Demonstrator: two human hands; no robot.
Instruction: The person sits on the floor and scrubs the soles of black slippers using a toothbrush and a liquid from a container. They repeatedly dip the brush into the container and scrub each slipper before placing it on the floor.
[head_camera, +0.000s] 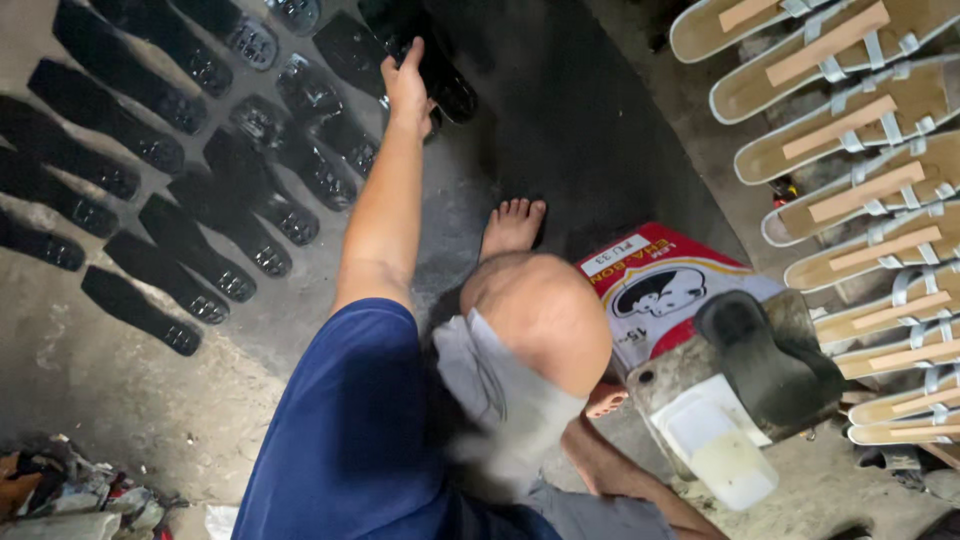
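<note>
My left hand reaches far forward over the floor and grips one end of a black shoe sole, which lies flat at the edge of the rows. Several more black soles lie side by side on the grey floor to its left. My right hand is low on the right, mostly hidden behind my bent knee, next to a metal block that carries another black sole. What the right hand holds is not visible.
A white tub of pale glue sits in front of the block. A red and white tin stands behind it. Rows of tan sandals with light straps fill the right side. My bare foot rests mid-floor. Scrap litter lies bottom left.
</note>
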